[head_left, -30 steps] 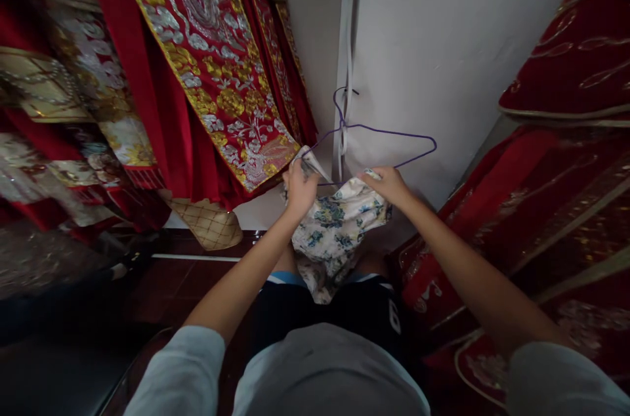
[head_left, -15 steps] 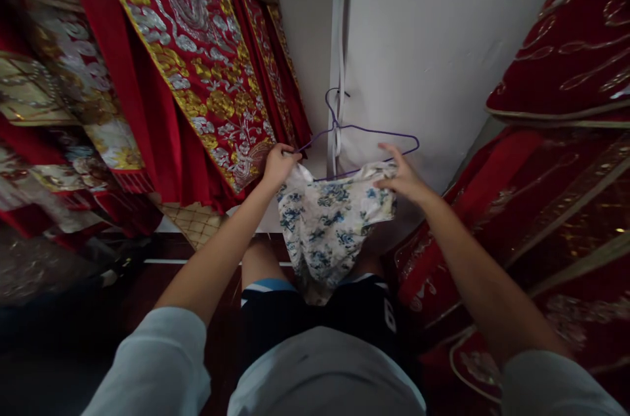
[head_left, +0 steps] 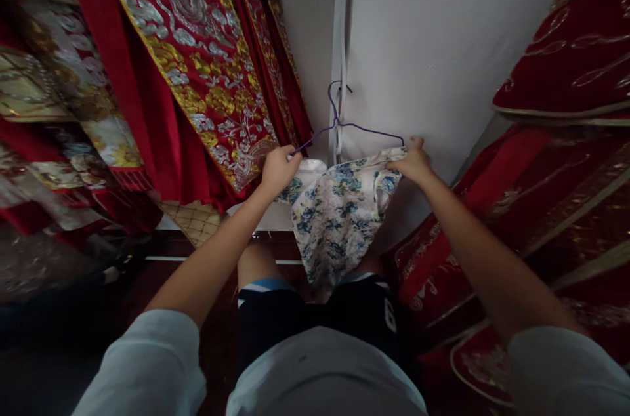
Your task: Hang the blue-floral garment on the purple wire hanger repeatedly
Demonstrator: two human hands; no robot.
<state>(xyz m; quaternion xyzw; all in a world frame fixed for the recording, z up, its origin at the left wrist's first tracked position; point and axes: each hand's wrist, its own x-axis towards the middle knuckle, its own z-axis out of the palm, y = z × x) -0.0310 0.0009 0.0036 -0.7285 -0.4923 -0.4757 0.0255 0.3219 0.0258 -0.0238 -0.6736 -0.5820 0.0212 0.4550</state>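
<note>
A purple clothes hanger (head_left: pixel 370 129) faces me, its hook up near the wall. From it hangs a white blouse (head_left: pixel 339 212) with a blue floral print, its neckline just below the hanger's middle. My left hand (head_left: pixel 279 168) grips the hanger's left arm, fingers closed at the shoulder end, with the blouse's left part right beside it. At the other side my right hand (head_left: pixel 414 162) pinches the blouse's right shoulder, which now covers the tip of the hanger's right arm. The blouse's lower part hangs down over my lap.
Red embroidered garments (head_left: pixel 191 62) with gold and silver hang at the left. More red garments (head_left: pixel 561 160) fill the right side. Ahead is a white wall (head_left: pixel 423 22) with a pale strap (head_left: pixel 343 42) running down it. The floor (head_left: pixel 221 258) is dark red.
My right hand has moved right and slightly up, drawing the blouse's right shoulder over the hanger's right end. My left hand stays at the left end. The hanger's right tip is now covered.
</note>
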